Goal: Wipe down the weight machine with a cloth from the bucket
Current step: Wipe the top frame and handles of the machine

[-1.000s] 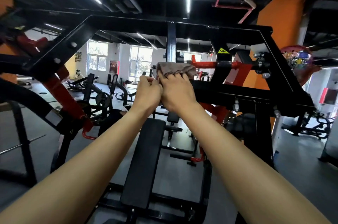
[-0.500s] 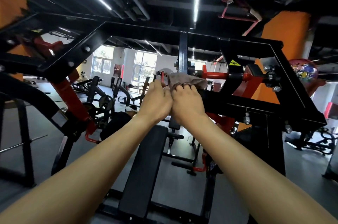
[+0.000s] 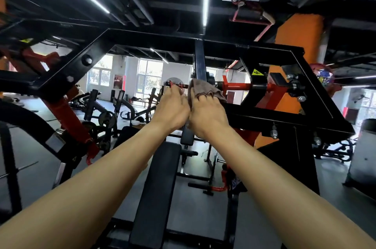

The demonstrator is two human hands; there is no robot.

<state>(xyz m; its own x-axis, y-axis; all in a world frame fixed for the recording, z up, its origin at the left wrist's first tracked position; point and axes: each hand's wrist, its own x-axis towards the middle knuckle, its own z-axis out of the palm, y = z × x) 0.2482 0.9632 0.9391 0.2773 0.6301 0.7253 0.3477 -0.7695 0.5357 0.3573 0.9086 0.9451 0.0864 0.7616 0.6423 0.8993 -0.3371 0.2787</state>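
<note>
Right hand [image 3: 209, 113] grips crumpled brown cloth [image 3: 205, 88] on black steel crossbar of weight machine [image 3: 274, 115]; left hand [image 3: 173, 109] beside, curled, hold unclear. Wiping underway; black padded bench [image 3: 156, 197] below crossbar likely still to do.

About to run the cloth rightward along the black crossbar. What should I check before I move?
1. Cloth gripped: ok, the right hand curls its fingers into the cloth.
2. Cloth pressed on the crossbar: cannot tell, the hands hide the contact.
3. Path to the right: ok, the crossbar shows bare up to its far corner.
4. Left hand free of the cloth: cannot tell; it sits against the right hand and its fingertips are hidden.
5. Bucket within reach: cannot tell, it is not in view.
</note>
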